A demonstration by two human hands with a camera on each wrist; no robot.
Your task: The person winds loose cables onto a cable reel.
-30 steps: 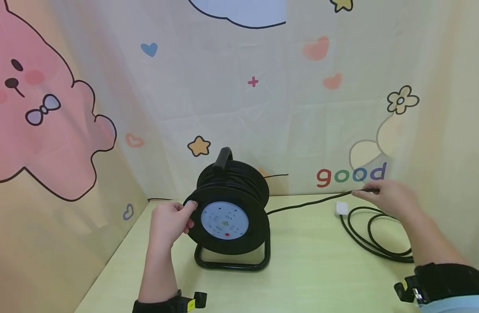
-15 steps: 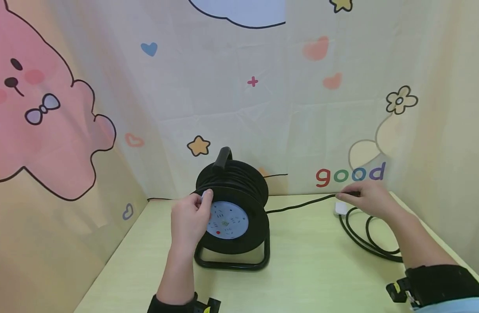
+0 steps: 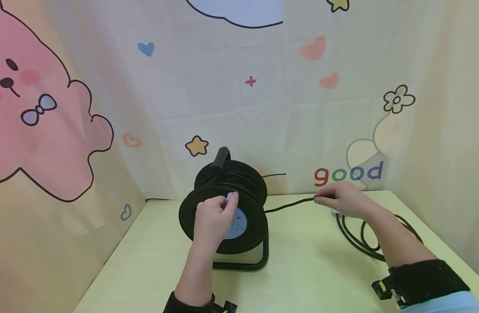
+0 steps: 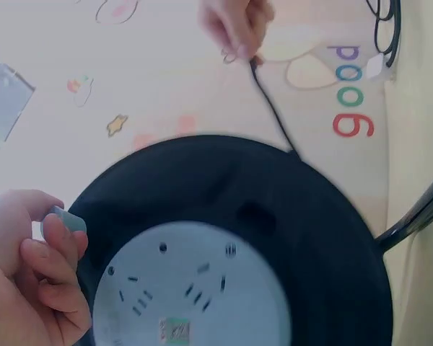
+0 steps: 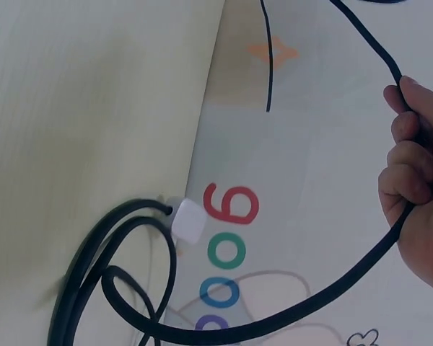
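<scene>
A black cable reel (image 3: 187, 208) with a pale blue socket panel (image 3: 239, 224) stands on its tubular frame (image 3: 247, 266), black cable wound around its drum. My left hand (image 3: 212, 222) is in front of the reel's face, gripping a small pale blue knob (image 4: 72, 218) near the disc's upper edge. To the right, my right hand (image 3: 343, 200) holds the black cable (image 3: 288, 205), which runs from the drum into my fingers. In the right wrist view the cable passes through the curled fingers (image 5: 404, 184) and drops in a loop toward the table.
Loose coils of cable (image 3: 354, 241) lie on the pale table (image 3: 302, 269) at the right, beside a white plug (image 5: 188, 220). A printed curtain (image 3: 223, 87) hangs behind the table. A thin dark line (image 3: 274, 175) shows behind the reel.
My left hand has swung from the reel's left edge up and right with the knob, and the socket panel has turned. My right hand has moved left toward the reel with the cable.
</scene>
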